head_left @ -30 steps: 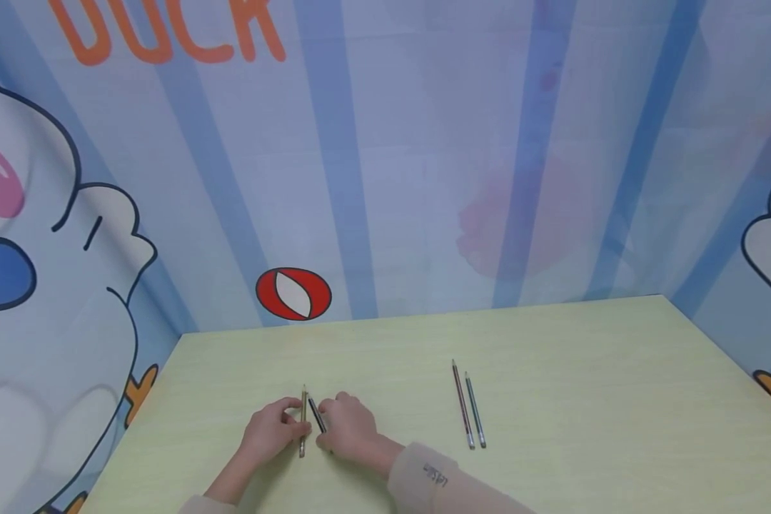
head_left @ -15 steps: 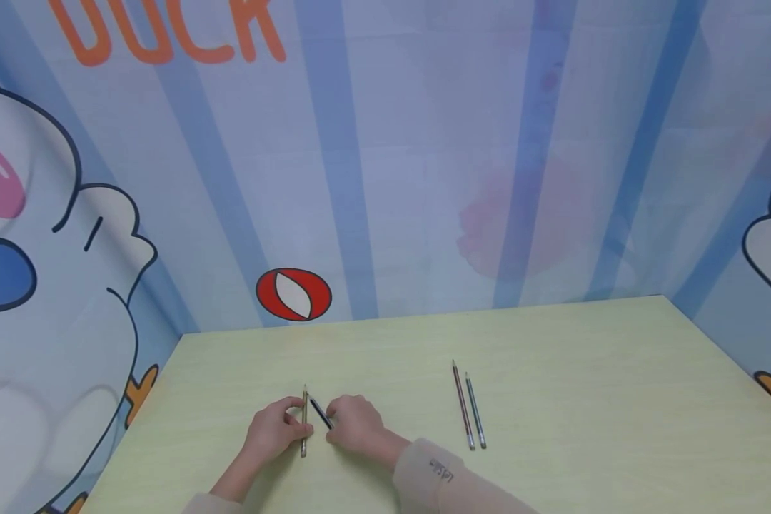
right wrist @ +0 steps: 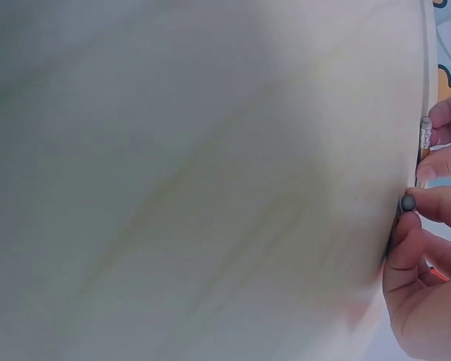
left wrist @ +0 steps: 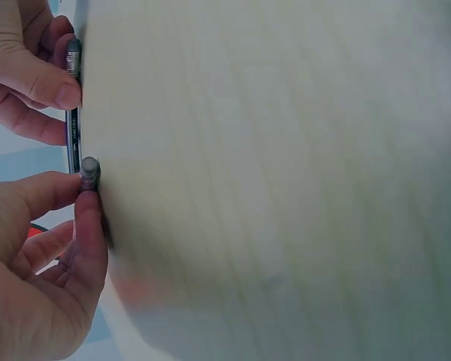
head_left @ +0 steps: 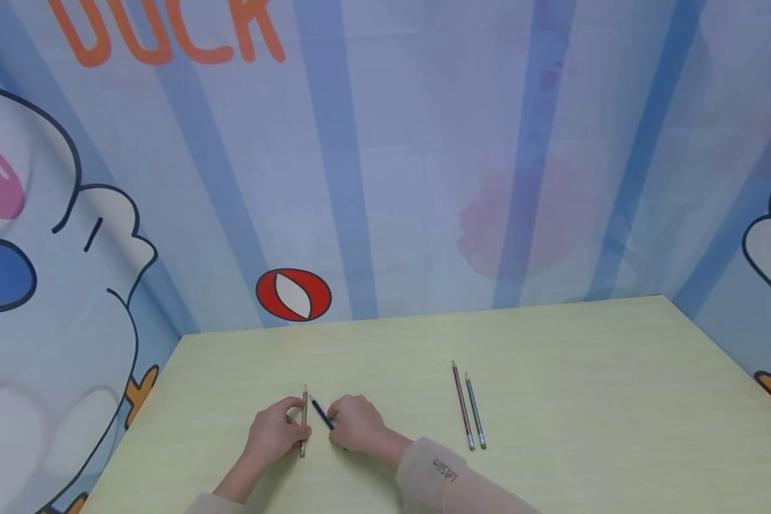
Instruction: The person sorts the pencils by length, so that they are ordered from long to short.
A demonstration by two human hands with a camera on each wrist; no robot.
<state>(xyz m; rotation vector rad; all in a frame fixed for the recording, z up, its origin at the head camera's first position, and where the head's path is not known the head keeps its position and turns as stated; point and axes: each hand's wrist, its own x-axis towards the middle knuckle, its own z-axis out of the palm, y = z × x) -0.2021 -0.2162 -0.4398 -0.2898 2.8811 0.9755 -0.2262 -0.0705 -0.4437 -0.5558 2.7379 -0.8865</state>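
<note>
The left hand [head_left: 274, 431] pinches the gold pencil [head_left: 305, 408] between thumb and fingers, coming in from that pencil's left side; its tip points away from the person and its eraser end towards them. Just right of the gold pencil is the black pencil [head_left: 322, 412], its tip beside the gold one's upper part and its body slanting away to the right and nearer the person. The right hand [head_left: 358, 425], further right of the gold pencil, pinches the black one near its eraser end, thumb against fingers. Well to the right of the gold pencil, the red pencil [head_left: 462, 405] and the green pencil [head_left: 475, 410] lie side by side on the table [head_left: 565, 378], tips away from the person. Beyond the gold pencil, past the table's far edge, a red-and-white oval [head_left: 293, 294] shows on the striped backdrop [head_left: 417, 178].
</note>
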